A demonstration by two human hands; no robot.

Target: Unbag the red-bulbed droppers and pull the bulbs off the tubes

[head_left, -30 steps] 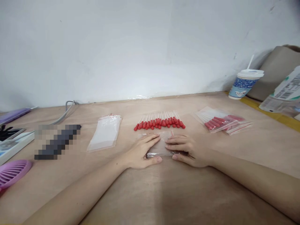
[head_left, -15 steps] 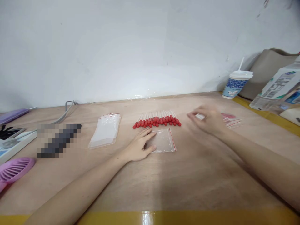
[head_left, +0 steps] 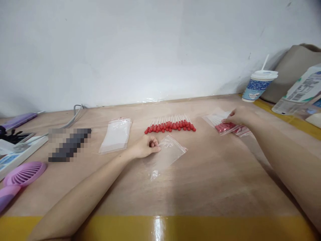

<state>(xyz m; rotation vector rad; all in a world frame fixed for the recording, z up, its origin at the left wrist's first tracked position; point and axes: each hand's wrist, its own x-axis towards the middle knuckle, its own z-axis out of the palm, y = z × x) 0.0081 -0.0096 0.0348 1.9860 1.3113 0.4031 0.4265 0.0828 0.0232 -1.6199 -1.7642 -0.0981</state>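
Surface (head_left: 213, 187), one, wood-toned, a yellow strip (head_left: 120, 229) running along the edge nearest you
Pink fan (head_left: 26, 174), one, at your far left, its slatted head facing up
Clear bag (head_left: 167, 154), one, single and flat-looking, lying askew in front of you; its seal end points up and to the right, its lower corner blurred
Your left hand (head_left: 142, 148), one, at the left edge of that bag; fingers curled in, thumb and forefinger together, pinched on the edge
Dark object (head_left: 71, 145), one, pixelated, left of your left hand and apart from it
Bag stack (head_left: 116, 134), one pile, behind your left wrist, a red line across the far end; the number of bags in it you cannot tell
Red-tipped sticks (head_left: 170, 125), one row, just beyond the clear bag, red ends towards you, pale stems away; well over a dozen, overlapping too much for an exact count
Filled bags (head_left: 223, 129), at least two, overlapping, right of the row, red ends showing inside
Your right hand (head_left: 242, 117), one, touching the filled bags; whether its fingers are clamped on one you cannot tell
Lidded cup (head_left: 259, 87), one, far right, one white straw (head_left: 265, 62) in it
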